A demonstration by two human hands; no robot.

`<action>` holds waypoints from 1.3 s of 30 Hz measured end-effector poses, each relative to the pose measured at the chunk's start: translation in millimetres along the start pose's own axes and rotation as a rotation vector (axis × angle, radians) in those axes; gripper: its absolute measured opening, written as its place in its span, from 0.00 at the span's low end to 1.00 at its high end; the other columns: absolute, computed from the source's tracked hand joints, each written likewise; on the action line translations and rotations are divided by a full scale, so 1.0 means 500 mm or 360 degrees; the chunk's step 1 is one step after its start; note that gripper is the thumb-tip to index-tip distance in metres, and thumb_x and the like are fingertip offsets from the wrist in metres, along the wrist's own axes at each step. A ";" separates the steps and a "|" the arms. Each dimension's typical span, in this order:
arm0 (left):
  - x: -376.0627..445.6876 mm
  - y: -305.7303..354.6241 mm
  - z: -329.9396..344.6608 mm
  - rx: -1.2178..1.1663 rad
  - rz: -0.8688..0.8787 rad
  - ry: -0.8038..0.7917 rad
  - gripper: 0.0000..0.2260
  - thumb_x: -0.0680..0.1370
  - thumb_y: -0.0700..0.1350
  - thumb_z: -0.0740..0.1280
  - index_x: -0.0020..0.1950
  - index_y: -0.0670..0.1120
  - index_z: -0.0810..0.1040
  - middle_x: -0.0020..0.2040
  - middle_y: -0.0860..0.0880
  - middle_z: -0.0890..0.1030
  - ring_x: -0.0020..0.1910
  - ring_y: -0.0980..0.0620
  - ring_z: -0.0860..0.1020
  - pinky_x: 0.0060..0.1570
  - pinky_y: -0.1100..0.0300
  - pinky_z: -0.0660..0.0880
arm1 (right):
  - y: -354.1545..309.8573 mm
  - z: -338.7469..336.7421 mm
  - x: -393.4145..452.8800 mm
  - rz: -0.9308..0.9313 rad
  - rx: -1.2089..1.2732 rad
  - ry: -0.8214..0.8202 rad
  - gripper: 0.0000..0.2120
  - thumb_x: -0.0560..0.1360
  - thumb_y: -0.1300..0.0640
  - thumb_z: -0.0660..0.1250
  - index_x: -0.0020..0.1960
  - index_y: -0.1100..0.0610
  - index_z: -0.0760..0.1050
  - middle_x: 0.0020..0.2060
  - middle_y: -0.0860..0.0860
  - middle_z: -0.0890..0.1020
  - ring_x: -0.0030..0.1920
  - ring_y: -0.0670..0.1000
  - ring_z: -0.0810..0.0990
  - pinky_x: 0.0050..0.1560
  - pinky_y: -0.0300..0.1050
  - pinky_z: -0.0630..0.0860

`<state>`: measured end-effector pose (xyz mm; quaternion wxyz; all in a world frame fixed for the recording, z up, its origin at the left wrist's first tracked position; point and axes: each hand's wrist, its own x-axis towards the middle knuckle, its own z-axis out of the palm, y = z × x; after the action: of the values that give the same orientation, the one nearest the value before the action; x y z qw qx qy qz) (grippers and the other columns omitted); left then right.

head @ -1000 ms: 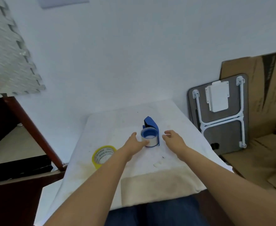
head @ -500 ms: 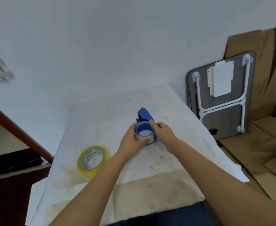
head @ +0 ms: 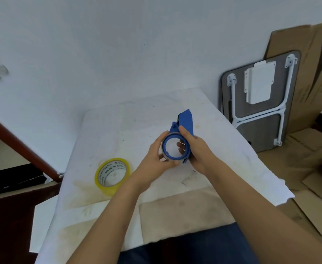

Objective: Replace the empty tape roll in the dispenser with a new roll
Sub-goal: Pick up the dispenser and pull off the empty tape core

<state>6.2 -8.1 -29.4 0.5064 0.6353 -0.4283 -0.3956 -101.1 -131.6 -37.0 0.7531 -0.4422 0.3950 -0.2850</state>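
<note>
A blue tape dispenser (head: 186, 121) is lifted off the white table (head: 137, 119), its ring facing me. The empty roll (head: 164, 153), a thin grey core, sits around the blue ring. My left hand (head: 154, 159) grips the ring and core from the left and below. Holding the dispenser body from the right is my right hand (head: 196, 151), thumb on top of the ring and fingertips showing through its hole. A new yellow tape roll (head: 112, 176) lies flat on the table to the left, apart from both hands.
A folded grey lap table (head: 259, 103) leans on the wall at the right, with flattened cardboard (head: 308, 153) behind and beside it. A dark wooden frame (head: 21, 147) stands left. Small paper scraps (head: 187, 180) lie near the table front.
Both hands closed on the dispenser and raised it off the table, tilting its ring toward me. The yellow roll has stayed in place.
</note>
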 end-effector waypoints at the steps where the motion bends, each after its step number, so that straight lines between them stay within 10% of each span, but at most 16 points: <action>1: -0.004 -0.001 -0.002 -0.0133 -0.0070 -0.0013 0.33 0.77 0.44 0.74 0.75 0.65 0.63 0.71 0.59 0.71 0.67 0.53 0.76 0.60 0.61 0.77 | 0.002 0.002 -0.004 -0.0009 0.0031 0.0005 0.30 0.73 0.43 0.71 0.66 0.62 0.73 0.60 0.57 0.80 0.55 0.51 0.80 0.49 0.43 0.77; 7: -0.014 -0.001 -0.001 -0.0303 -0.0262 0.0276 0.20 0.82 0.43 0.67 0.71 0.56 0.68 0.65 0.43 0.76 0.58 0.46 0.83 0.57 0.51 0.82 | 0.010 0.032 -0.030 -0.0052 0.0029 -0.0036 0.29 0.73 0.42 0.70 0.65 0.61 0.71 0.59 0.55 0.80 0.53 0.50 0.82 0.50 0.45 0.79; 13: -0.020 -0.001 -0.027 0.0046 -0.0186 0.0428 0.19 0.82 0.36 0.61 0.71 0.54 0.70 0.56 0.48 0.76 0.47 0.58 0.80 0.44 0.62 0.83 | 0.012 0.035 -0.044 -0.0104 -0.0305 -0.0022 0.30 0.73 0.34 0.64 0.62 0.57 0.72 0.54 0.54 0.84 0.52 0.52 0.85 0.49 0.46 0.81; 28: -0.014 0.041 -0.084 0.0318 -0.0206 0.0337 0.18 0.81 0.34 0.61 0.64 0.54 0.77 0.59 0.47 0.79 0.48 0.47 0.80 0.38 0.55 0.85 | -0.008 0.004 -0.078 0.0047 -0.0213 -0.0512 0.30 0.71 0.46 0.73 0.68 0.54 0.67 0.60 0.52 0.79 0.56 0.53 0.80 0.49 0.53 0.82; 34: -0.030 0.063 -0.087 0.0522 -0.0125 0.0227 0.30 0.80 0.55 0.67 0.79 0.61 0.58 0.76 0.55 0.68 0.69 0.49 0.74 0.63 0.53 0.76 | -0.004 -0.002 -0.084 -0.0035 -0.0007 -0.0483 0.23 0.76 0.49 0.68 0.69 0.53 0.69 0.60 0.53 0.79 0.56 0.53 0.80 0.49 0.50 0.82; 39: -0.044 0.092 -0.081 0.0620 -0.0008 -0.0081 0.40 0.76 0.46 0.74 0.80 0.60 0.54 0.70 0.63 0.68 0.65 0.68 0.70 0.59 0.69 0.72 | -0.021 -0.005 -0.079 -0.0062 -0.0070 -0.0475 0.22 0.75 0.48 0.69 0.66 0.53 0.71 0.59 0.55 0.80 0.56 0.54 0.81 0.52 0.51 0.82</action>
<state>30.3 19.6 24.2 0.3620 0.7121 -0.5077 -0.3226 -125.0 -106.5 -15.0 0.7880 -0.5035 0.2761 -0.2219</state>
